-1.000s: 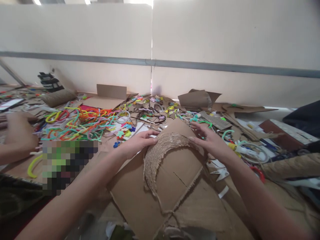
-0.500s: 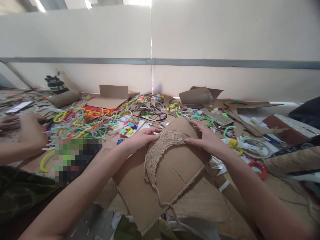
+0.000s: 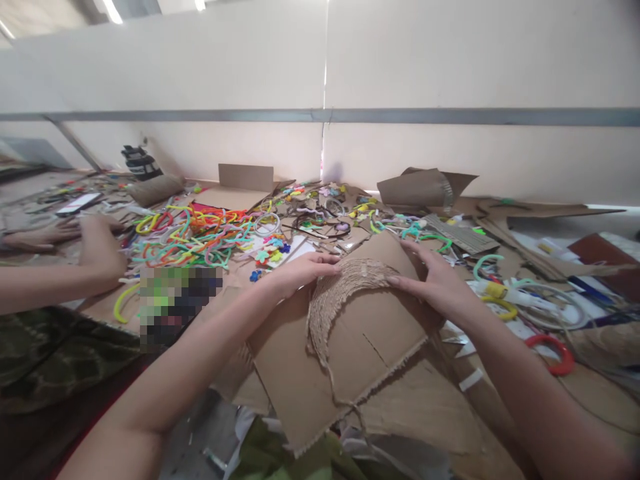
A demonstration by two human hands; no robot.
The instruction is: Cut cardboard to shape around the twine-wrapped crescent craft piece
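Observation:
A brown cardboard sheet (image 3: 286,373) is tilted in front of me, with a slit cut near its lower right edge. Rows of twine form a crescent (image 3: 324,308) on its face, and a loose tail of cord hangs from the lower tip over the bottom edge. My left hand (image 3: 306,273) grips the upper left side, thumb at the twine's outer edge and the other fingers mostly hidden. At the upper right, my right hand (image 3: 434,279) holds the sheet between thumb and fingers, its thumb tip resting on the crescent's right end.
Colourful pipe cleaners (image 3: 200,233) pile up at left, near another person's hands (image 3: 95,243). On the right lie red-handled scissors (image 3: 555,357), a glue bottle (image 3: 510,292) and a twine spool (image 3: 607,343). Cardboard scraps (image 3: 425,187) sit by the white wall.
My view has turned slightly left, so everything appears further right. Both hands keep nearly the same hold on the cardboard sheet.

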